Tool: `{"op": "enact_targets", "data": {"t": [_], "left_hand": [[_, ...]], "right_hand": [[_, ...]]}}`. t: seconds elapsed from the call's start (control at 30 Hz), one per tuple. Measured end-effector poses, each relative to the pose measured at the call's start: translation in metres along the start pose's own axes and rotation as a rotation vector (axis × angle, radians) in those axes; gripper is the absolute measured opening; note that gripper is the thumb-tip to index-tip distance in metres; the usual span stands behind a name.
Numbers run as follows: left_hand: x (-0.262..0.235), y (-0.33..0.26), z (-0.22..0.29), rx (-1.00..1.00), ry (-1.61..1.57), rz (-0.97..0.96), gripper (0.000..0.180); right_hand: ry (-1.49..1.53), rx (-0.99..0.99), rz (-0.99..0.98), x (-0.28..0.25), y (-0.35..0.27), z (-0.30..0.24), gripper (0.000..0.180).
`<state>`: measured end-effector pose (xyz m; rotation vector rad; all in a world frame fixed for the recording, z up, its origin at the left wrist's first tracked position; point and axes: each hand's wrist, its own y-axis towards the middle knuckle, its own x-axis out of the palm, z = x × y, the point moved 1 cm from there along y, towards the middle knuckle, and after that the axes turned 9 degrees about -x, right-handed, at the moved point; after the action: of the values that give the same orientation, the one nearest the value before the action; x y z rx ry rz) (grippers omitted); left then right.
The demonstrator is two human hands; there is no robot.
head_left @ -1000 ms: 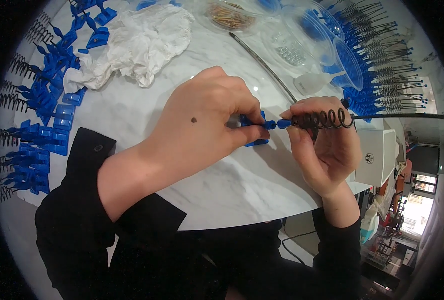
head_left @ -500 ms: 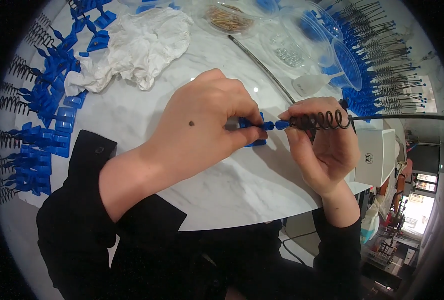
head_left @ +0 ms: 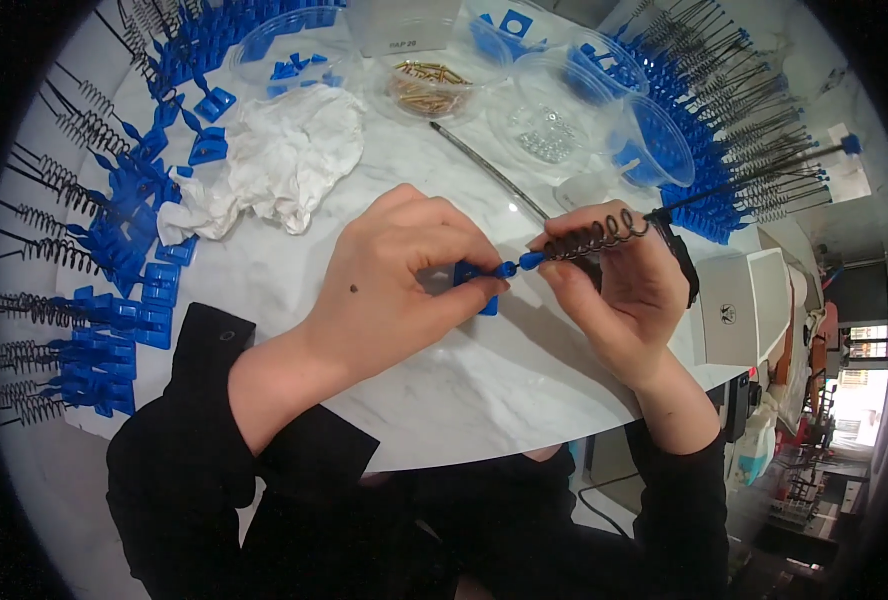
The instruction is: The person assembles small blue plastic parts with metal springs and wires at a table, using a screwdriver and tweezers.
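White marble counter (head_left: 294,290) w/ a crumpled rag (head_left: 274,165) up top. Left hand (head_left: 394,280) is pinching a blue clip (head_left: 476,278) just above the counter, right hand (head_left: 624,285) gripping a black spring rod (head_left: 594,235), its blue tip touching the clip btw the hands.

free room: bare marble table (head_left: 484,390) at lower centre
obstacles: crumpled white cloth (head_left: 274,165) upper left; clear cups (head_left: 604,110) upper right
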<state>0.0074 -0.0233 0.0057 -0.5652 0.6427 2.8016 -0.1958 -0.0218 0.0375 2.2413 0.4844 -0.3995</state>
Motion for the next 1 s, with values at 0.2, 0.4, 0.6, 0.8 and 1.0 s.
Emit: {"op": "enact_targets", "data": {"t": [0.2,0.4,0.6,0.8,1.0], "left_hand": [[-0.0004,0.0002,0.0013,-0.040,0.030,-0.037,0.017],[-0.0018,0.0010,-0.0008,-0.022,0.034,-0.092,0.014],[-0.0013,0.0018,-0.0005,0.012,0.009,-0.107,0.013],[0.0005,0.0017,-0.0033,0.048,-0.013,-0.054,0.011],[0.0001,0.0018,-0.0014,0.032,-0.029,-0.063,0.011]], "right_hand": [[0.027,0.035,0.032,0.0014,-0.0007,0.0036,0.030],[0.163,0.145,0.053,0.0017,-0.0012,0.0025,0.032],[0.189,0.162,0.015,-0.0026,0.0004,0.0015,0.031],[0.316,0.204,-0.003,-0.0047,0.0025,-0.0001,0.033],[0.426,0.252,0.027,-0.0062,0.0031,-0.0004,0.038]]}}
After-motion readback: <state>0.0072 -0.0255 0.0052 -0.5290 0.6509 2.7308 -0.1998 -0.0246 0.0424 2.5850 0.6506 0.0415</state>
